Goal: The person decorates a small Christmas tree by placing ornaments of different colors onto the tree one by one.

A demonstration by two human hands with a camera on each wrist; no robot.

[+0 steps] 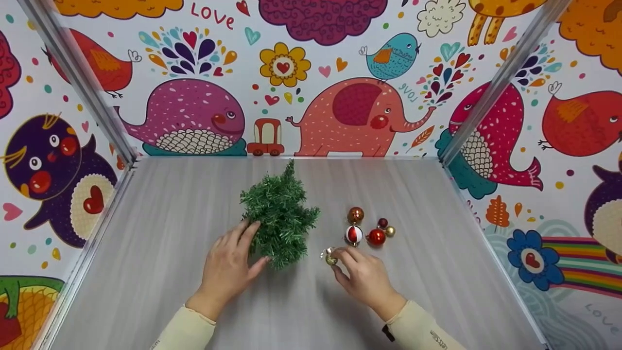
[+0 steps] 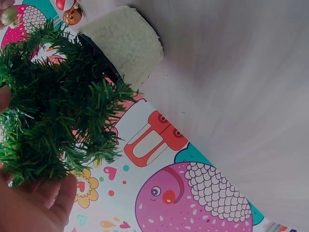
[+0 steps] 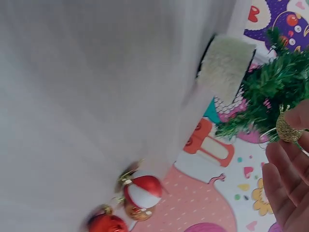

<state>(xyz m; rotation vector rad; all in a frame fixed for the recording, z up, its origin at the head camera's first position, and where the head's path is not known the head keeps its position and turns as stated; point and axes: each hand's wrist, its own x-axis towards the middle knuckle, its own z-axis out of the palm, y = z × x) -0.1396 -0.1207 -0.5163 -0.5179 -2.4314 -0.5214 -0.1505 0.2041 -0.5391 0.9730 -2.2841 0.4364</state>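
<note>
A small green artificial Christmas tree (image 1: 281, 221) stands on the table, its white fuzzy base (image 2: 126, 46) visible in both wrist views. My left hand (image 1: 227, 267) holds the tree's left side, branches between the thumb and the fingers. To the right of the tree, my right hand (image 1: 365, 278) pinches a glittery gold bauble (image 3: 288, 129) with a loop of thread. Beyond that hand lie a red-and-white bauble (image 1: 354, 234), a shiny red one (image 1: 376, 237) and a copper-coloured one (image 1: 355, 214).
A dark red small bauble (image 1: 383, 222) and a small gold one (image 1: 390, 231) lie beside the red one. The grey wood-grain table (image 1: 160, 233) is bounded by printed cartoon panels (image 1: 335, 97) and metal corner posts (image 1: 77, 73).
</note>
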